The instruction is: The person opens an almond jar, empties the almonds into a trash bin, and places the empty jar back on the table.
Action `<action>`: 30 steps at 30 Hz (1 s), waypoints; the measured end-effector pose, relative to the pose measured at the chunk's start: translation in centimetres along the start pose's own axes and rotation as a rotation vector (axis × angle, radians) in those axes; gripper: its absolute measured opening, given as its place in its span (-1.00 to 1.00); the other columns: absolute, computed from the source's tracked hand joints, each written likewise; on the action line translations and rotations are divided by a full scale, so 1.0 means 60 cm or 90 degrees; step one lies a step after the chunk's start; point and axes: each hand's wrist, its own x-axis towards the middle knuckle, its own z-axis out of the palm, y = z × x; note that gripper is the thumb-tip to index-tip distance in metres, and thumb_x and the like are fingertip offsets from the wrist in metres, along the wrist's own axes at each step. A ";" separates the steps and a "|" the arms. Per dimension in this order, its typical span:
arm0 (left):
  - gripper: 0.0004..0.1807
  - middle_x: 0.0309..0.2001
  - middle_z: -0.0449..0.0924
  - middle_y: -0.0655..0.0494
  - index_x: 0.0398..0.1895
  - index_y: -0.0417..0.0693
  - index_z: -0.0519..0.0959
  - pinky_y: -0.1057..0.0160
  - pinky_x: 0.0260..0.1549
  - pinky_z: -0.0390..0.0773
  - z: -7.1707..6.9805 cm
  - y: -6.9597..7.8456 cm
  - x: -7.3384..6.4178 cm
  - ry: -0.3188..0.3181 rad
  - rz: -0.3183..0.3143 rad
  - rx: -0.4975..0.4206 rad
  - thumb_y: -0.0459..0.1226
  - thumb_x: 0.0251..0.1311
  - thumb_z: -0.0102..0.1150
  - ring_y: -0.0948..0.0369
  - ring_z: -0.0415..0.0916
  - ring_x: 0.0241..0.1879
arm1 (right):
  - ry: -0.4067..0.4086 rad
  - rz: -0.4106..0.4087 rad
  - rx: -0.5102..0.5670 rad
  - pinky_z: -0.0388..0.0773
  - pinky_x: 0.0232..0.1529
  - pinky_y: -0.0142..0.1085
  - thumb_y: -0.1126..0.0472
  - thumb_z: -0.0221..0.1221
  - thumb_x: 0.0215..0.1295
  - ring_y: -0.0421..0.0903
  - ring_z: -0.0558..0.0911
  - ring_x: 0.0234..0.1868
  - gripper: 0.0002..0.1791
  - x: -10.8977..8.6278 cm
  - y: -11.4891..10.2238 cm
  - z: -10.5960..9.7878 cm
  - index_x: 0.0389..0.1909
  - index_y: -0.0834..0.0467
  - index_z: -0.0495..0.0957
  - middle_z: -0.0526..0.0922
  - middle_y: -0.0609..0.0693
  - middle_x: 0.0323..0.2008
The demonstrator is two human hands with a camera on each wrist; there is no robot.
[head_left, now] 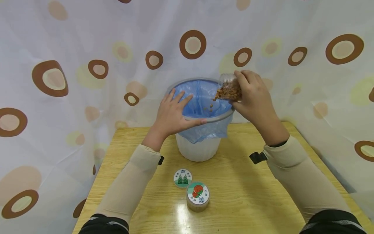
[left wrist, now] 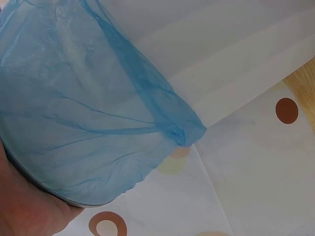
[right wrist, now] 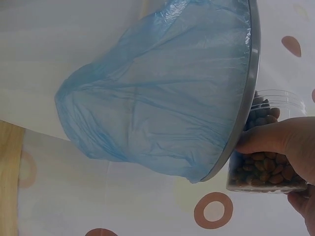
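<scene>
My right hand (head_left: 255, 92) grips a clear plastic jar (head_left: 227, 76), tipped sideways over the right rim of a white trash can (head_left: 198, 150). Small brown nuts (head_left: 229, 93) lie along the jar's lower side, and a few fall from its mouth into the can. In the right wrist view many nuts (right wrist: 268, 168) show through the jar wall. A blue plastic bag (head_left: 201, 94) lines the can and folds out over its grey rim (head_left: 217, 119). My left hand (head_left: 174, 112) rests on the left of the rim, fingers spread and straight, thumb along the near edge.
On the wooden table (head_left: 233, 201) in front of the can stands a jar with a tomato-picture lid (head_left: 198, 195). Beside it lies a round lid (head_left: 182, 178) with green hands printed on it. A white cloth with brown rings (head_left: 193, 45) hangs behind and at both sides.
</scene>
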 end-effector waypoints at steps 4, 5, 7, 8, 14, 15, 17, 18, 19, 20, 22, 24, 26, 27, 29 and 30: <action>0.16 0.67 0.17 -0.11 0.66 0.20 0.30 -0.33 0.63 -0.04 -0.001 0.000 -0.001 0.003 -0.006 -0.003 0.57 0.05 0.17 -0.23 -0.11 0.71 | 0.002 -0.006 0.002 0.41 0.46 0.19 0.40 0.58 -0.03 0.39 0.45 0.40 -0.04 0.001 -0.002 0.000 0.47 0.35 0.40 0.49 0.39 0.31; 0.16 0.67 0.17 -0.10 0.66 0.20 0.30 -0.33 0.63 -0.04 -0.001 0.000 -0.001 0.002 -0.007 -0.003 0.57 0.05 0.17 -0.23 -0.11 0.71 | 0.001 -0.006 0.002 0.40 0.46 0.19 0.40 0.58 -0.03 0.39 0.45 0.40 -0.03 0.001 -0.003 -0.001 0.47 0.36 0.40 0.49 0.39 0.31; 0.16 0.67 0.17 -0.09 0.66 0.20 0.30 -0.33 0.63 -0.03 -0.001 0.001 -0.002 0.002 -0.009 -0.003 0.57 0.05 0.17 -0.23 -0.11 0.71 | -0.001 -0.006 0.000 0.40 0.47 0.19 0.40 0.59 -0.03 0.39 0.44 0.40 -0.03 0.001 -0.003 0.000 0.47 0.36 0.40 0.49 0.39 0.32; 0.16 0.67 0.17 -0.09 0.66 0.20 0.31 -0.34 0.63 -0.03 -0.001 0.001 -0.002 0.002 -0.009 -0.002 0.57 0.05 0.17 -0.22 -0.11 0.71 | -0.002 -0.006 -0.002 0.40 0.47 0.18 0.40 0.59 -0.04 0.39 0.44 0.40 -0.03 0.001 -0.003 0.000 0.47 0.36 0.40 0.48 0.38 0.32; 0.17 0.66 0.21 -0.10 0.65 0.20 0.33 -0.34 0.62 -0.01 0.004 -0.002 0.000 0.006 -0.001 0.003 0.59 0.03 0.15 -0.23 -0.09 0.70 | 0.005 -0.012 -0.008 0.40 0.46 0.19 0.41 0.58 -0.02 0.39 0.44 0.41 -0.04 0.000 -0.001 0.002 0.47 0.36 0.39 0.48 0.40 0.32; 0.17 0.65 0.21 -0.10 0.64 0.20 0.33 -0.34 0.62 0.00 0.004 -0.002 0.000 0.008 -0.001 0.003 0.59 0.03 0.15 -0.24 -0.08 0.70 | 0.007 -0.012 -0.008 0.40 0.46 0.20 0.41 0.58 -0.02 0.39 0.43 0.41 -0.04 0.000 0.000 0.002 0.47 0.36 0.39 0.48 0.40 0.32; 0.17 0.65 0.22 -0.10 0.64 0.20 0.34 -0.34 0.62 0.01 0.004 -0.003 0.000 0.011 -0.001 0.003 0.59 0.02 0.15 -0.23 -0.08 0.70 | 0.011 -0.013 -0.009 0.40 0.46 0.20 0.41 0.58 -0.02 0.39 0.44 0.41 -0.04 0.001 0.000 0.003 0.47 0.36 0.40 0.48 0.39 0.32; 0.17 0.65 0.22 -0.10 0.64 0.21 0.34 -0.34 0.62 0.01 0.004 -0.003 0.000 0.012 -0.001 0.003 0.60 0.01 0.15 -0.23 -0.08 0.70 | 0.013 -0.013 -0.010 0.40 0.47 0.19 0.41 0.58 -0.02 0.38 0.44 0.41 -0.04 0.001 -0.001 0.004 0.46 0.35 0.40 0.48 0.39 0.32; 0.17 0.65 0.22 -0.10 0.64 0.21 0.34 -0.34 0.61 0.02 0.004 -0.003 0.000 0.014 -0.002 0.001 0.60 0.01 0.15 -0.23 -0.07 0.70 | 0.014 -0.014 -0.011 0.40 0.47 0.19 0.41 0.58 -0.03 0.38 0.44 0.41 -0.04 0.002 -0.001 0.004 0.47 0.35 0.40 0.48 0.39 0.33; 0.17 0.65 0.22 -0.10 0.64 0.21 0.34 -0.34 0.61 0.02 0.004 -0.003 0.000 0.015 -0.002 0.000 0.60 0.01 0.15 -0.23 -0.07 0.70 | 0.014 -0.015 -0.012 0.39 0.47 0.19 0.41 0.59 -0.03 0.38 0.44 0.41 -0.03 0.002 -0.001 0.004 0.47 0.35 0.39 0.48 0.39 0.33; 0.17 0.65 0.22 -0.10 0.64 0.21 0.34 -0.34 0.61 0.03 0.004 -0.003 0.000 0.017 -0.003 -0.002 0.60 0.01 0.15 -0.23 -0.07 0.70 | 0.014 -0.016 -0.015 0.39 0.48 0.18 0.42 0.59 -0.04 0.38 0.43 0.42 -0.02 0.003 -0.001 0.004 0.47 0.35 0.39 0.47 0.39 0.33; 0.17 0.65 0.22 -0.10 0.63 0.21 0.35 -0.34 0.61 0.03 0.004 -0.003 0.000 0.018 -0.002 -0.005 0.60 0.01 0.15 -0.23 -0.06 0.70 | 0.014 -0.020 -0.018 0.38 0.49 0.18 0.42 0.60 -0.04 0.38 0.43 0.42 -0.01 0.003 -0.001 0.004 0.47 0.35 0.38 0.47 0.39 0.34; 0.17 0.65 0.22 -0.10 0.63 0.21 0.35 -0.34 0.61 0.02 0.004 -0.003 0.000 0.018 -0.003 -0.007 0.60 0.01 0.14 -0.23 -0.06 0.70 | 0.014 -0.023 -0.021 0.38 0.49 0.19 0.42 0.60 -0.05 0.38 0.42 0.43 -0.01 0.003 -0.002 0.004 0.48 0.35 0.38 0.46 0.39 0.35; 0.17 0.65 0.23 -0.10 0.63 0.21 0.35 -0.34 0.61 0.02 0.004 -0.003 0.001 0.018 -0.003 -0.007 0.60 0.01 0.13 -0.23 -0.06 0.70 | 0.015 -0.025 -0.022 0.38 0.49 0.19 0.42 0.60 -0.05 0.38 0.42 0.43 -0.01 0.003 -0.002 0.004 0.47 0.35 0.38 0.46 0.39 0.35; 0.17 0.65 0.23 -0.10 0.63 0.21 0.35 -0.34 0.61 0.02 0.004 -0.003 0.001 0.019 -0.002 -0.008 0.61 0.01 0.13 -0.24 -0.06 0.70 | 0.020 -0.029 -0.023 0.39 0.49 0.19 0.43 0.59 -0.05 0.38 0.42 0.43 -0.02 0.003 -0.002 0.004 0.47 0.35 0.39 0.47 0.39 0.34; 0.18 0.64 0.23 -0.10 0.63 0.21 0.35 -0.34 0.61 0.02 0.005 -0.003 0.001 0.019 -0.002 -0.006 0.61 0.01 0.13 -0.24 -0.06 0.70 | 0.021 -0.030 -0.023 0.39 0.49 0.19 0.43 0.58 -0.05 0.38 0.42 0.43 -0.03 0.003 -0.002 0.004 0.46 0.35 0.39 0.47 0.40 0.34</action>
